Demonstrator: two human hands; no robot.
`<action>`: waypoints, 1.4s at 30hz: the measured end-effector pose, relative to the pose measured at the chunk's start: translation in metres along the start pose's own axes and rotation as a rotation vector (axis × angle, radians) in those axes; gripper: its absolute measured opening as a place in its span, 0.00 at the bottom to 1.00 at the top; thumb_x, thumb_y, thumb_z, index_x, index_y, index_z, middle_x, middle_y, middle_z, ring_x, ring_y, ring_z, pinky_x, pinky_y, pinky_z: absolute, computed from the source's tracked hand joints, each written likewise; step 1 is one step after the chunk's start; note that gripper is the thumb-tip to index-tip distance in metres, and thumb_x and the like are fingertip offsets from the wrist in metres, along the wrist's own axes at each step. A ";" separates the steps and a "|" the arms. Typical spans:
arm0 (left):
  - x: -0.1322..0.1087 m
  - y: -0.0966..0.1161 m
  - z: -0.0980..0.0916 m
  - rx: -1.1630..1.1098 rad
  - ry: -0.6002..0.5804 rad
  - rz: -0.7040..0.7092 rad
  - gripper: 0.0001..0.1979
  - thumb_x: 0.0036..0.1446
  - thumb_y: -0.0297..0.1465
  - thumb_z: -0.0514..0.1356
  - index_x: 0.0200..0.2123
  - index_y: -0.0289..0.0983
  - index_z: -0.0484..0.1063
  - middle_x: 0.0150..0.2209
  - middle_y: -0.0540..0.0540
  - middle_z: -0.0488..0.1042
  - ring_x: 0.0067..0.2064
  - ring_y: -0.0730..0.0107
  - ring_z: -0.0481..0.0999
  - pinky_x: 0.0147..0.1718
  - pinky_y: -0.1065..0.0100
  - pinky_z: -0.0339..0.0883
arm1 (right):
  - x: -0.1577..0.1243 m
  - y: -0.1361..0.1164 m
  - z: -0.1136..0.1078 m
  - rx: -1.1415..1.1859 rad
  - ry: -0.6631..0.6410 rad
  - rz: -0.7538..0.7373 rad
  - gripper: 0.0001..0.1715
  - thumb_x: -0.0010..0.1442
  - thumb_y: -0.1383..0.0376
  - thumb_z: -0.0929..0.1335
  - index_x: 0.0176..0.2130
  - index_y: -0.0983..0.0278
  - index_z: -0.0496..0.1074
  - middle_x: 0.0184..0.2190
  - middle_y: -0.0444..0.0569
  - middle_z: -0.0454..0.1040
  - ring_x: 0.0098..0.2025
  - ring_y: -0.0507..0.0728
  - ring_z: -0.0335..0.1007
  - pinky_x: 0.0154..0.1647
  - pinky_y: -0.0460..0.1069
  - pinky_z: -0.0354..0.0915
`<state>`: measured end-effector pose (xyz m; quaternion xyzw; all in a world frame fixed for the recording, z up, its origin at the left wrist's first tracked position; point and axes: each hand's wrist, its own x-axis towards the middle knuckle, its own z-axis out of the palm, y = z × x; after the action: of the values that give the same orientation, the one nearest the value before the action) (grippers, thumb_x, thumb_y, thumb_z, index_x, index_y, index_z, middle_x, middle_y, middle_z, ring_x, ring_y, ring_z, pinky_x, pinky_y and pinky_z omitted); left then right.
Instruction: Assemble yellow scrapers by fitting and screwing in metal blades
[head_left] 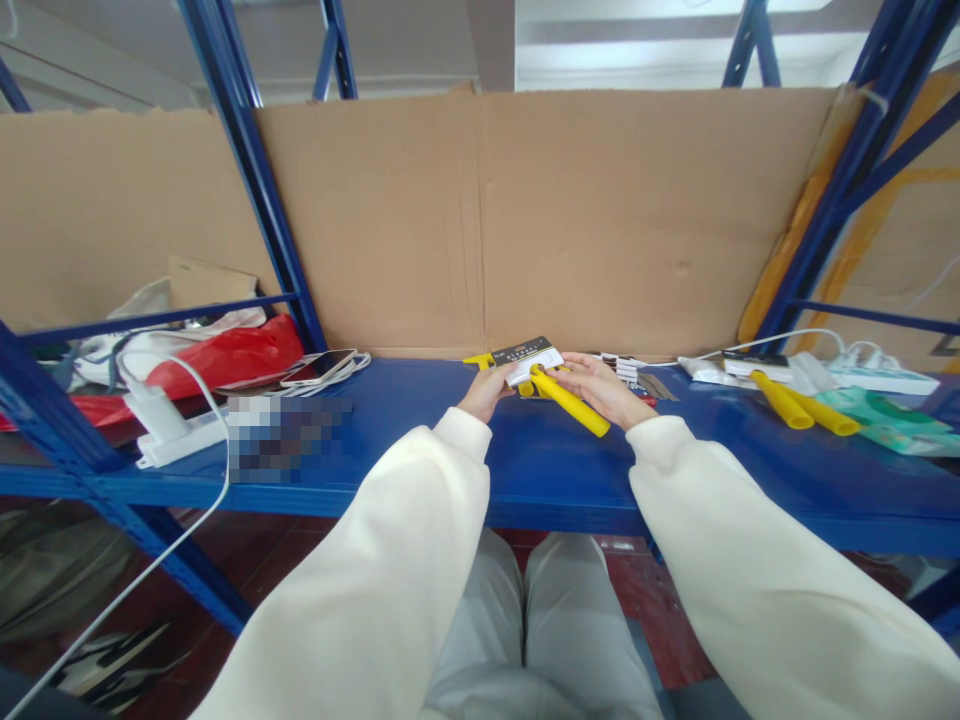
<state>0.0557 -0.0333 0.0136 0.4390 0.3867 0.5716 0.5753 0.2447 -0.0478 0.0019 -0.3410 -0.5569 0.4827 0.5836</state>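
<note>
Between my hands, just above the blue shelf top, is a yellow-handled tool with its thick round handle slanting toward me on the right. A black-and-white printed card lies against its head, and a yellow piece sticks out past the card at the left. My left hand is closed on the left side of the tool and card. The fingers of my right hand pinch it from the right, near where handle and card meet. The tool's exact kind is hard to make out.
Two more yellow handles lie at right beside a green packet and a white power strip. Small striped cards lie behind my right hand. At left are a phone, a plugged-in power strip and red bags. Cardboard walls the back.
</note>
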 end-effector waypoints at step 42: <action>0.006 0.003 -0.005 -0.021 0.197 0.129 0.10 0.52 0.23 0.67 0.37 0.34 0.71 0.34 0.47 0.75 0.33 0.75 0.76 0.33 0.75 0.70 | 0.000 0.002 -0.016 -1.178 -0.128 -0.473 0.30 0.56 0.70 0.65 0.57 0.59 0.74 0.56 0.55 0.72 0.58 0.64 0.69 0.63 0.61 0.63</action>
<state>0.0507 -0.0267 0.0153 0.3986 0.4060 0.6520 0.5012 0.2598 -0.0448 -0.0020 -0.4429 -0.8230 -0.0270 0.3545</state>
